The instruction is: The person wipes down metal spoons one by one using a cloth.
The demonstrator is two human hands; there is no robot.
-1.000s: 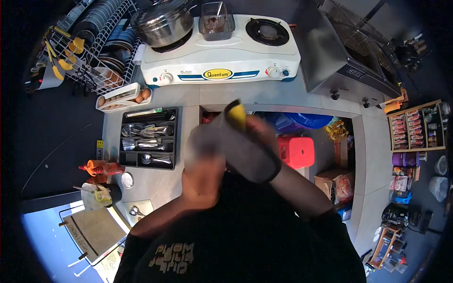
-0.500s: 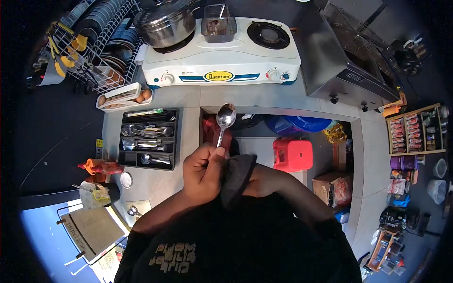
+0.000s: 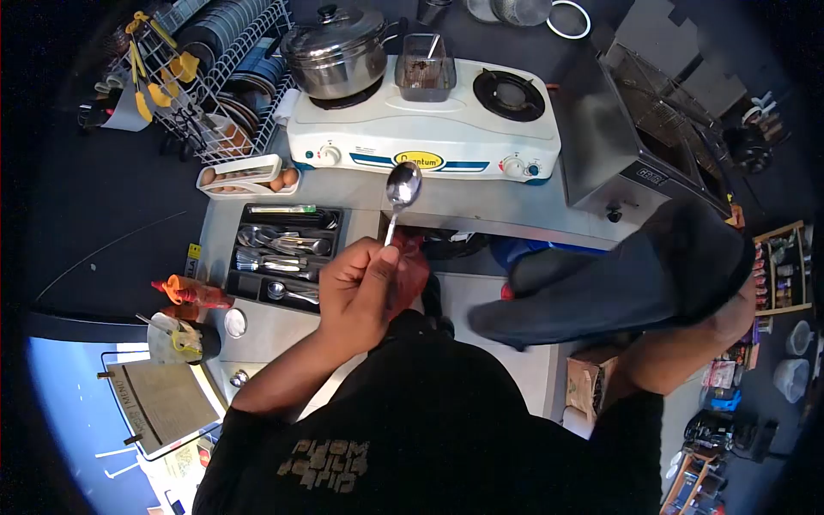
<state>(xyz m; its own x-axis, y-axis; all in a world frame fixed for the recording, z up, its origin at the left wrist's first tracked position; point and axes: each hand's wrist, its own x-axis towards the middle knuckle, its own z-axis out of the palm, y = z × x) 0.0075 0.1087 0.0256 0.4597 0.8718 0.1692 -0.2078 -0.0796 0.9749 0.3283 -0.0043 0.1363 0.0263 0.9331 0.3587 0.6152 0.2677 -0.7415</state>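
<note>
My left hand (image 3: 356, 292) is closed around the handle of a metal spoon (image 3: 403, 184), held upright with its shiny bowl on top, in front of the stove. Off to the right, my right hand (image 3: 731, 311) grips a dark cloth (image 3: 614, 279). The cloth hangs spread out leftward over the open shelf space and hides most of the fingers. A black cutlery tray (image 3: 247, 285) with spoons and forks in its compartments lies on the counter left of my left hand.
A white two-burner stove (image 3: 360, 133) carries a steel pot (image 3: 335, 64) and a clear container (image 3: 427, 81). Eggs in a white holder (image 3: 249, 184) sit near the dish rack (image 3: 219, 94). A steel fryer-like appliance (image 3: 601, 163) stands at right; sauce bottles (image 3: 202, 292) at left.
My right hand has swung far right with the cloth, which was bunched beside my left hand and is now spread out. The spoon stays in my left hand; the view has shifted slightly.
</note>
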